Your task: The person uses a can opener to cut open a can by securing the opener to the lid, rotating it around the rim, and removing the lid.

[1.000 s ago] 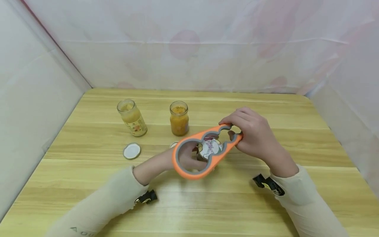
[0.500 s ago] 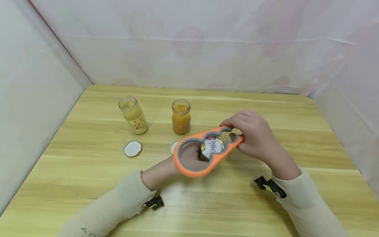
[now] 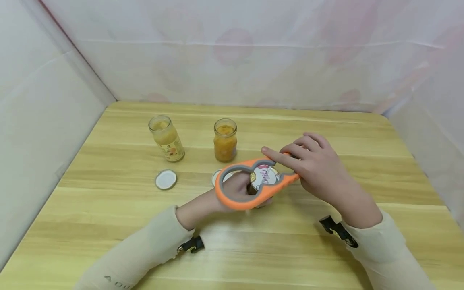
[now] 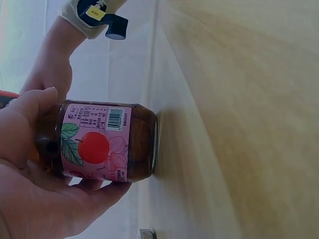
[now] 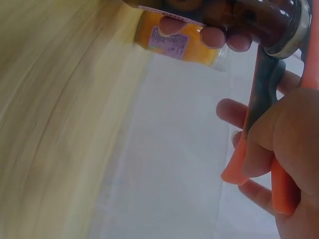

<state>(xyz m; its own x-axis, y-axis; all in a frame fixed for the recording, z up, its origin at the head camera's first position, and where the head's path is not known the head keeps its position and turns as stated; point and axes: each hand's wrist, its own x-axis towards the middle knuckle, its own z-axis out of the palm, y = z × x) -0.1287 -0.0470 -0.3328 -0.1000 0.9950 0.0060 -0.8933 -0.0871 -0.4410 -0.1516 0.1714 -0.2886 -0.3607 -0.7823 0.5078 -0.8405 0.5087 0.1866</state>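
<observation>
My left hand point(image 3: 237, 185) grips a dark jar point(image 4: 144, 144) with a pink fruit label, fingers and thumb around its side. The jar's base is at or close to the table; whether it touches I cannot tell. An orange and grey jar opener point(image 3: 250, 164) lies level over the jar, its notched arms on either side of the patterned lid point(image 3: 264, 176). My right hand point(image 3: 320, 171) holds the opener's handles, thumb below and index finger stretched along the far arm. In the right wrist view the thumb and fingers curl round the handles.
Behind stand two lidless glass jars: a pale yellow one point(image 3: 168, 141) at left and an orange-filled one point(image 3: 225, 143) nearer the middle. One white lid point(image 3: 166, 179) lies on the wooden table point(image 3: 90, 193); another lid point(image 3: 216, 177) is partly hidden by the opener. Fabric walls enclose the table.
The right hand's fingers have spread and lifted, the index finger now reaching along the opener's far arm. The left hand keeps its grip on the jar. The head view has shifted slightly.
</observation>
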